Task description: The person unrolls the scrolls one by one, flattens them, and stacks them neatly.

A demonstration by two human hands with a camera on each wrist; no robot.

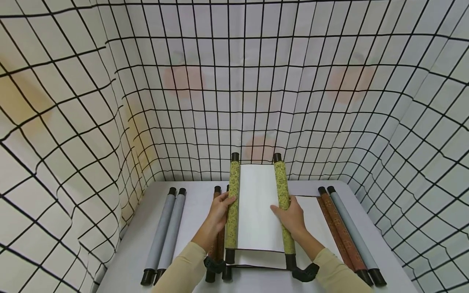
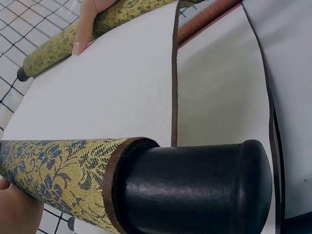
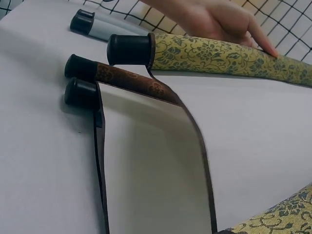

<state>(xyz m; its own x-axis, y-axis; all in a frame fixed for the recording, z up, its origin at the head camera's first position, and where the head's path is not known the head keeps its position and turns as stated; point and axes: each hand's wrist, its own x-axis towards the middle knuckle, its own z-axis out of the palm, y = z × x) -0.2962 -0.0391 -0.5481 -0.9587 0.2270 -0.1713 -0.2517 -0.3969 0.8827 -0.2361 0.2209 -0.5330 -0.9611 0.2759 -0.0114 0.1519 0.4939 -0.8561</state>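
A yellow scroll with a dark floral pattern and black end knobs is partly unrolled, its white paper (image 1: 258,203) stretched between two rolls. My left hand (image 1: 219,209) grips the left roll (image 1: 232,219), thumb on the inner side. On the opposite side, my right hand (image 1: 294,215) holds the right roll (image 1: 281,183), its thumb over the paper's edge. The left wrist view shows a black knob (image 2: 195,187) up close. Below the yellow scroll lies an opened brown scroll, its pale paper (image 3: 156,161) partly covered.
Two grey rolls (image 1: 161,236) lie on the white table (image 1: 128,248) at the left. Brown rolls (image 1: 342,230) and a blue-grey roll (image 1: 357,238) lie at the right. Black netting (image 1: 242,89) surrounds the table at the back and both sides.
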